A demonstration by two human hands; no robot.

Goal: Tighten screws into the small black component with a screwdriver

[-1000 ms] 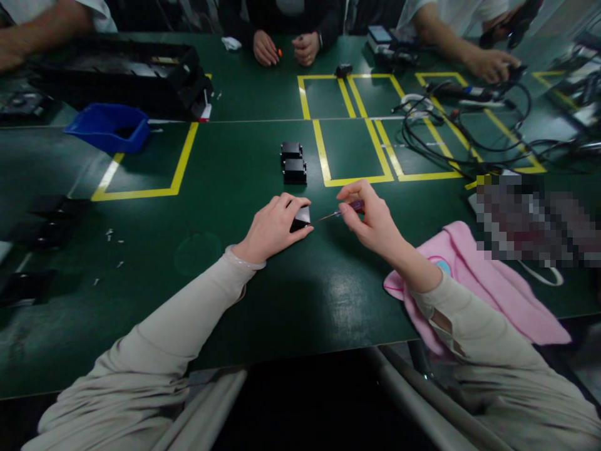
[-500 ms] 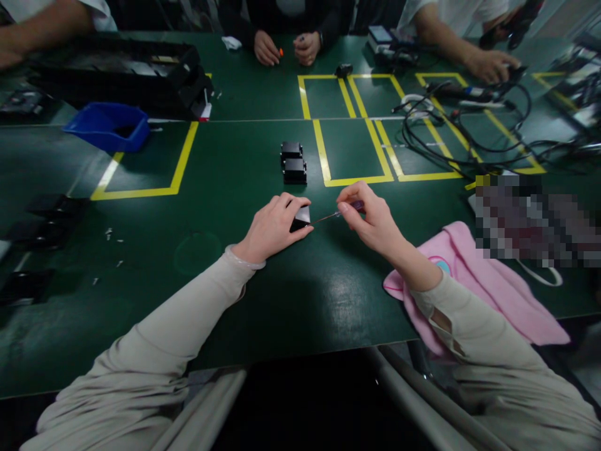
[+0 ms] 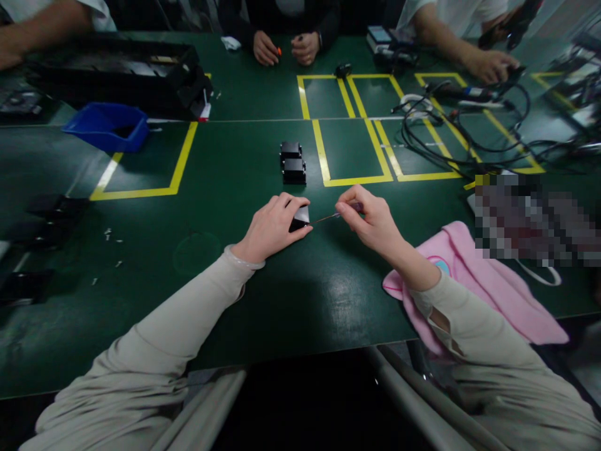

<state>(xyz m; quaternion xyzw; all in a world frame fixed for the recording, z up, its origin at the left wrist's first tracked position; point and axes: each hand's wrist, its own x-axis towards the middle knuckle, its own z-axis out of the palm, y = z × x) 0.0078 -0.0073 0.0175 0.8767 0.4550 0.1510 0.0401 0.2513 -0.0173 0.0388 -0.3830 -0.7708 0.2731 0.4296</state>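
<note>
My left hand [image 3: 275, 227] grips a small black box [image 3: 300, 217] on the green table, thumb along its near side and fingers over its far side. Part of the box is hidden under the palm. In my right hand [image 3: 369, 216] is a screwdriver [image 3: 336, 215], its purple handle pinched between thumb and fingers. The thin shaft points left, and its tip meets the right side of the box. Just beyond lie two similar black boxes [image 3: 293, 166], one behind the other. Several small screws [image 3: 118, 264] are scattered left of my left forearm.
A blue bin [image 3: 113, 125] and a long black housing [image 3: 117, 78] stand at the left. Black parts [image 3: 49, 219] lie at the left edge. Right are a pink cloth [image 3: 479, 282] and tangled cables [image 3: 436, 138]. Co-workers' hands [image 3: 305, 48] rest across the table.
Almost nothing differs. My right hand's knuckles have dipped very slightly around the screwdriver handle, while my left hand stays on the box.
</note>
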